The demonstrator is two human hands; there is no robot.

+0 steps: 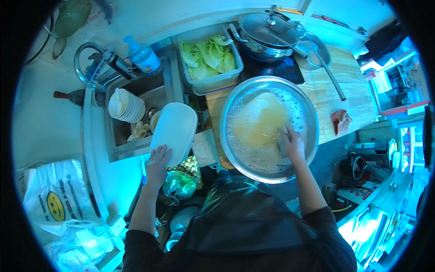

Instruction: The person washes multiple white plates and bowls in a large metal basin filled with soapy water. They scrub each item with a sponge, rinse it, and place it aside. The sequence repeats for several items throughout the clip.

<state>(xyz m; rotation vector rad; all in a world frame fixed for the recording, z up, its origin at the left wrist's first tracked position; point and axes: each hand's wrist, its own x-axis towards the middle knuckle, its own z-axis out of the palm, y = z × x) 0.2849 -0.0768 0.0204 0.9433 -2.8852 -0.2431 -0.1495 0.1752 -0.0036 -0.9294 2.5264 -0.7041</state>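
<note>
A white plastic tub or lid [175, 131] with rounded corners tilts over the sink's front right corner, my left hand [159, 158] gripping its near end. My right hand [293, 142] dips into a large metal basin [227, 149] of sudsy water. Its fingers close on a greyish cloth or scrubber [282, 141], partly under the water and hard to make out. Beside that hand, a pale yellowish patch [261, 119] shows through the foam; whether it is an item or tinted water I cannot tell.
White bowls [126, 105] are stacked in the steel sink [119, 151]. Behind the basin stand a lettuce tub [210, 63] and a lidded pot [268, 40]. A crumpled cloth or piece of meat [341, 121] lies on the wooden counter [357, 85]. Eggs [190, 168] sit low, below my left forearm.
</note>
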